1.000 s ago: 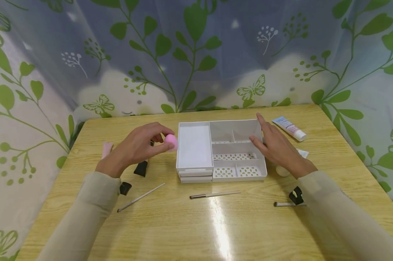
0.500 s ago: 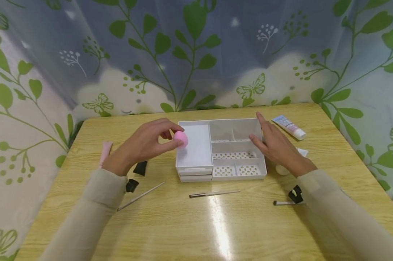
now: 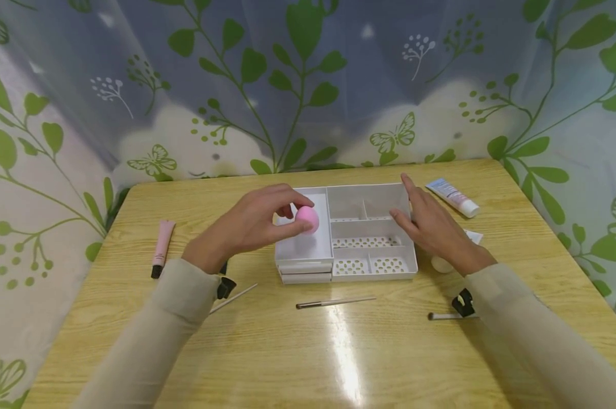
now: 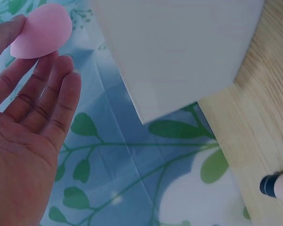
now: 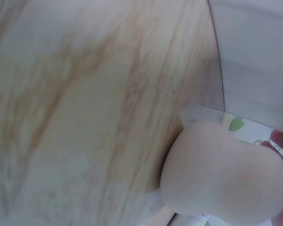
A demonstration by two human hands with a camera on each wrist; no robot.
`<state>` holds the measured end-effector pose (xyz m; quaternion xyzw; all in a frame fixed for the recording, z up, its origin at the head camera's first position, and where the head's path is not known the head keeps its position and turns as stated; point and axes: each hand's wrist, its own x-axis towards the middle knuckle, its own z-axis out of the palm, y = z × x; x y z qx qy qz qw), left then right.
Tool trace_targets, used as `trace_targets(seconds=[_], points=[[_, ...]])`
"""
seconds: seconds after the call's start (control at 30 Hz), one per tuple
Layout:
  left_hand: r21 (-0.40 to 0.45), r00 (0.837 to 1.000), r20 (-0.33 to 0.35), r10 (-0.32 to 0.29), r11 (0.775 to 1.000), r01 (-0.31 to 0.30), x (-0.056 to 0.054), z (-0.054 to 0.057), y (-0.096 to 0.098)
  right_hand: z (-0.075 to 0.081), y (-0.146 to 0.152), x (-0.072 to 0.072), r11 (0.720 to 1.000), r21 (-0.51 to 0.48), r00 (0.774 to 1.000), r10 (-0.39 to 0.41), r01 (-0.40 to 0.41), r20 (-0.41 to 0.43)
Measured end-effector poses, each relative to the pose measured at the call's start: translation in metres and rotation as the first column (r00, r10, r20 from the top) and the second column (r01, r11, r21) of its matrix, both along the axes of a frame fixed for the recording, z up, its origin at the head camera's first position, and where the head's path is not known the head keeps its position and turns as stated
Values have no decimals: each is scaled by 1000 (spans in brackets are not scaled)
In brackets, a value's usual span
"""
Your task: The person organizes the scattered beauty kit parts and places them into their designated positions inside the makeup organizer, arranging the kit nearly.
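l hand (image 3: 251, 220) pinches pink sponge (image 3: 308, 220) over left tray (image 3: 310, 251) of organizer (image 3: 369, 232); r hand (image 3: 437, 226), loose, is at its right side. r-wrist cam shows pale lobed puff (image 5: 226, 174), mostly hidden in head view.

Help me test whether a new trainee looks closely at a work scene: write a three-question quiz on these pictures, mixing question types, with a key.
1. Multiple choice. What is the person's left hand pinching?
A) a brush
B) a pink sponge
C) a black clip

2. True or false. The pink tube lies with its black cap toward the person's side of the table.

3. Fill the gap. From the person's view, the tube with the white cap lies to the ____ of the white organizer.

Key: 1 B; 2 true; 3 right.
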<state>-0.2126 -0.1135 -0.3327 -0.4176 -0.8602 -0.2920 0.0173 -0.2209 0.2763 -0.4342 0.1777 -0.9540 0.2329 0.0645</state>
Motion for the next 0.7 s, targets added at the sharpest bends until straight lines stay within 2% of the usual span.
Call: trace_targets(seconds=[0.4, 0.53, 0.7], points=[[-14, 997, 17, -73, 997, 73, 4, -5, 34, 1, 0, 1, 1000, 0, 1000, 4, -4, -13], [-36, 996, 17, -89, 995, 90, 4, -9, 43, 0, 0, -1, 1000, -1, 999, 6, -6, -40], [-51, 993, 49, -105, 993, 108, 3, -13, 53, 0, 1, -2, 1000, 23, 997, 16, -14, -79]])
